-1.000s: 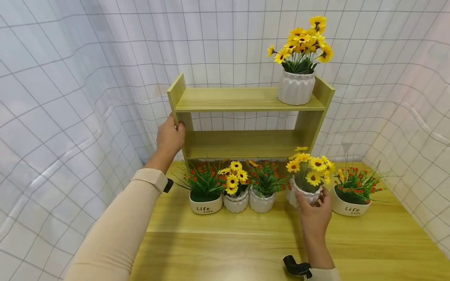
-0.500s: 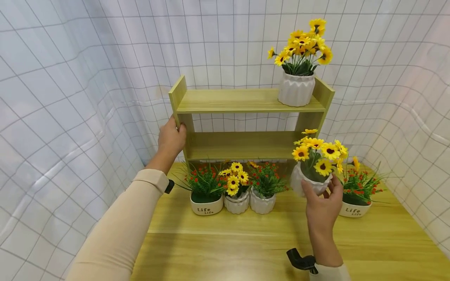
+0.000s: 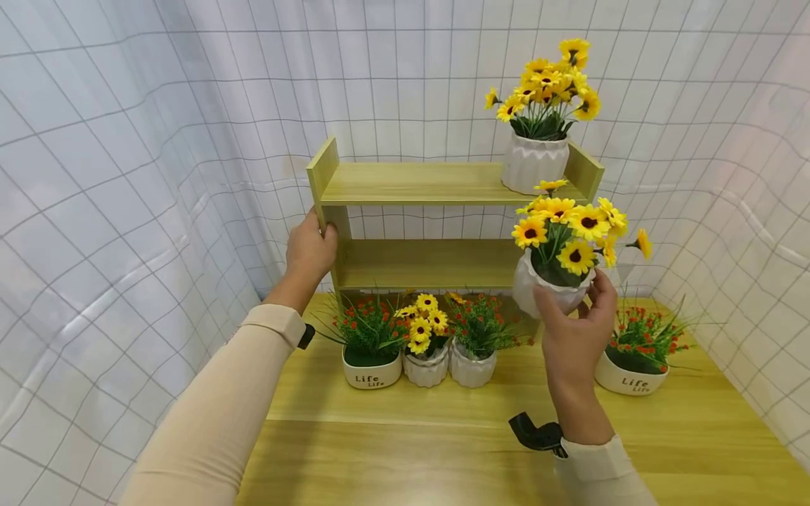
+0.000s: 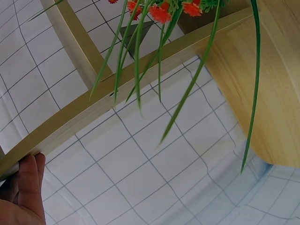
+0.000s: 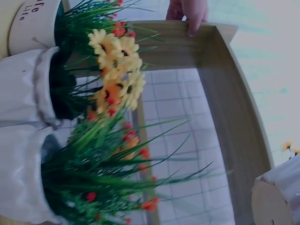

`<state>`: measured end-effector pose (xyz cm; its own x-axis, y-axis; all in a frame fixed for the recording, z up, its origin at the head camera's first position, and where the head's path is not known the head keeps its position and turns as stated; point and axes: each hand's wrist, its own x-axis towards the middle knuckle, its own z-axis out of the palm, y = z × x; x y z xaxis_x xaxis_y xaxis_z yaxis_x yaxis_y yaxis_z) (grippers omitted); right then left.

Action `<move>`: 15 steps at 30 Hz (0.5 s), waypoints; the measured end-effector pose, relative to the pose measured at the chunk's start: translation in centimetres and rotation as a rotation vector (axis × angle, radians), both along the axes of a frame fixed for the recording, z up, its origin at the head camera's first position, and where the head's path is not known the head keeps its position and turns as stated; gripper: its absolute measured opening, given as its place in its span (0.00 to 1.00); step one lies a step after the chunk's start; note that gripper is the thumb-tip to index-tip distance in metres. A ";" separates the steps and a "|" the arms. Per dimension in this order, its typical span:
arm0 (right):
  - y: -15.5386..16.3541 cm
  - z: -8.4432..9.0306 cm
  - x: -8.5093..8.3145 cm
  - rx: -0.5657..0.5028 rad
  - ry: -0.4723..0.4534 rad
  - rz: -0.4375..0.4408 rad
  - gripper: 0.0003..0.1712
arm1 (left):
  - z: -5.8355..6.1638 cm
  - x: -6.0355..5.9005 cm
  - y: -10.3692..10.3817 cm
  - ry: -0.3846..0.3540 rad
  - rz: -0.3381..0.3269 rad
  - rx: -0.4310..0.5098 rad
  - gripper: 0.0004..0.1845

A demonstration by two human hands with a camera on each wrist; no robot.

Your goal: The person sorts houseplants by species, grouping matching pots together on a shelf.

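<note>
Flat yellow wood-grain tabletop [image 3: 436, 450]: lying beneath; presumably hard enough to chip anything dropped.
Open greenish-yellow wooden shelf [image 3: 411, 263]: standing at the back of the tabletop; could slide or tip if tugged.
Tall yellow flowers in a ribbed white pot [image 3: 536, 167]: standing at the right end of the top board [image 3: 411, 181]; could topple if bumped.
Dark-centred yellow flowers in a pleated white pot [image 3: 574, 257]: held up before the shelf's right end, off the tabletop; might clip the top board, with clearance hard to judge.
Bare right hand [image 3: 577, 344]: pinching the pleated pot between thumb and fingers; might slip under the weight.
Bare left hand [image 3: 310, 246]: clasping the left upright [image 3: 323, 169]; could jolt the shelf.
</note>
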<state>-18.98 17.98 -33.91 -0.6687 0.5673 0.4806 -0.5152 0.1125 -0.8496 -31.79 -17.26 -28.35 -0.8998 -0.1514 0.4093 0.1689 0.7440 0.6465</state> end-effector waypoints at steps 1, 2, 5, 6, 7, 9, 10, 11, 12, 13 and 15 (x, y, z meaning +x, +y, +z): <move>-0.2 0.4 -0.2 -0.001 0.008 0.005 0.42 | 0.0 0.0 0.0 0.000 -0.001 0.000 0.20; -0.3 0.8 -0.4 0.002 0.020 0.007 0.42 | 0.0 0.0 0.0 0.001 -0.001 0.000 0.20; -0.8 2.1 -0.9 0.018 0.035 0.004 0.42 | 0.0 0.1 0.1 0.000 0.001 -0.003 0.20; -0.9 2.5 -1.0 0.024 0.042 0.002 0.42 | 0.0 0.1 0.1 -0.001 0.001 -0.004 0.20; -1.0 2.9 -1.1 0.026 0.042 0.002 0.42 | 0.0 0.1 0.1 -0.003 0.000 -0.004 0.20; -1.2 3.7 -1.4 0.027 0.051 0.013 0.42 | 0.0 0.1 0.1 -0.007 -0.003 -0.003 0.20; -1.4 4.1 -1.5 0.026 0.054 0.021 0.42 | 0.0 0.1 0.1 -0.009 -0.005 -0.003 0.20; -1.4 4.5 -1.7 0.024 0.060 0.032 0.41 | 0.0 0.1 0.1 -0.010 -0.007 -0.004 0.20; -1.5 4.8 -1.8 0.024 0.067 0.042 0.41 | 0.0 0.1 0.1 -0.009 -0.007 -0.003 0.20; -1.7 5.2 -2.0 0.023 0.078 0.059 0.41 | 0.0 0.0 0.1 -0.007 -0.008 -0.003 0.20; -1.9 6.0 -2.4 0.021 0.105 0.090 0.41 | 0.0 0.0 0.1 0.000 -0.007 -0.003 0.20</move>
